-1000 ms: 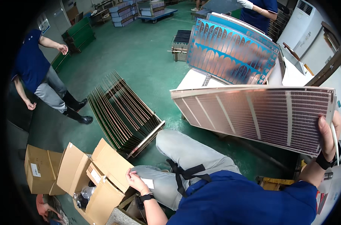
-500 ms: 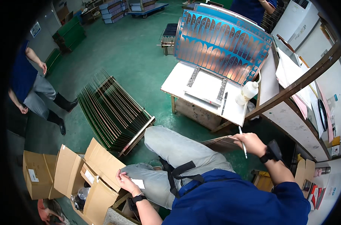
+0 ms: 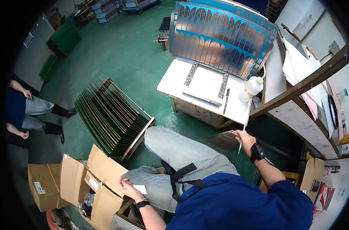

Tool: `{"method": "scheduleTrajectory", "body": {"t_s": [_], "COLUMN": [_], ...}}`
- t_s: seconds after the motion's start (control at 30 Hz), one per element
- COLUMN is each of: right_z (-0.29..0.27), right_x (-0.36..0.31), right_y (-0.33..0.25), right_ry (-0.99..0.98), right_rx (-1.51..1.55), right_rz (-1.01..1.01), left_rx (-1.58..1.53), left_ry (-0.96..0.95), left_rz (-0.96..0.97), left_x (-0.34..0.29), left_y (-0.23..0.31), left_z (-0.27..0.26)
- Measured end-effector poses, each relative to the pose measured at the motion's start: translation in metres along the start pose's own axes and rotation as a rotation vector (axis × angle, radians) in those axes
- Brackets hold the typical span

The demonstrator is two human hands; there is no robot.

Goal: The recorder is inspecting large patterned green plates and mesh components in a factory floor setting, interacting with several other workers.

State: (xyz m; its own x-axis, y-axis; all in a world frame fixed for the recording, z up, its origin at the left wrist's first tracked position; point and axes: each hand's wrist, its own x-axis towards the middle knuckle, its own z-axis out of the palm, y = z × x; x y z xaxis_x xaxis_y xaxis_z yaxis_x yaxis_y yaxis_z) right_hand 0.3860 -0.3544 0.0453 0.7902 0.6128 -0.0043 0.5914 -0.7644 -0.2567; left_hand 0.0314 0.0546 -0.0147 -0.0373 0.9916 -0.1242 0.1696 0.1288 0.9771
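My right hand is closed round a thin white pen-like stick, which points up toward the front edge of the white-topped table. Just left of that hand a flat brown panel shows beside my knee; whether my fingers also touch it I cannot tell. Over my left thigh my left hand is half curled on a small white slip, which sticks out beside the palm. On the table stand a large copper-and-blue patterned panel, a white frame plate, a black pen and a white squeeze bottle.
A rack of upright thin panels stands on the green floor ahead left. Open cardboard boxes sit by my left arm. A person in dark boots is at far left. A wooden beam and shelf crowd the right.
My right hand has shifted slightly left, and the stick now stands more upright. The view has tilted a little. The person at left has changed arm position.
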Motion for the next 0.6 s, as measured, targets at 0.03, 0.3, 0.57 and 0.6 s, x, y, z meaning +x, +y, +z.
{"method": "scheduleTrajectory", "body": {"t_s": [0.03, 0.3, 0.57, 0.6], "right_z": [0.002, 0.013, 0.015, 0.014], "right_x": [0.002, 0.019, 0.026, 0.027], "right_y": [0.002, 0.015, 0.011, 0.010], "right_ry": [-0.002, 0.088, 0.202, 0.201], "right_rx": [0.000, 0.010, 0.243, 0.243], "right_rz": [0.002, -0.018, -0.087, -0.090], "left_rx": [0.001, 0.009, 0.004, -0.004], "left_ry": [0.001, -0.008, 0.008, 0.005], "left_rz": [0.000, -0.006, -0.001, -0.006], "left_x": [0.000, -0.002, 0.001, 0.002], "left_y": [0.001, 0.001, -0.002, -0.001], "left_z": [0.000, 0.000, 0.003, 0.003]}}
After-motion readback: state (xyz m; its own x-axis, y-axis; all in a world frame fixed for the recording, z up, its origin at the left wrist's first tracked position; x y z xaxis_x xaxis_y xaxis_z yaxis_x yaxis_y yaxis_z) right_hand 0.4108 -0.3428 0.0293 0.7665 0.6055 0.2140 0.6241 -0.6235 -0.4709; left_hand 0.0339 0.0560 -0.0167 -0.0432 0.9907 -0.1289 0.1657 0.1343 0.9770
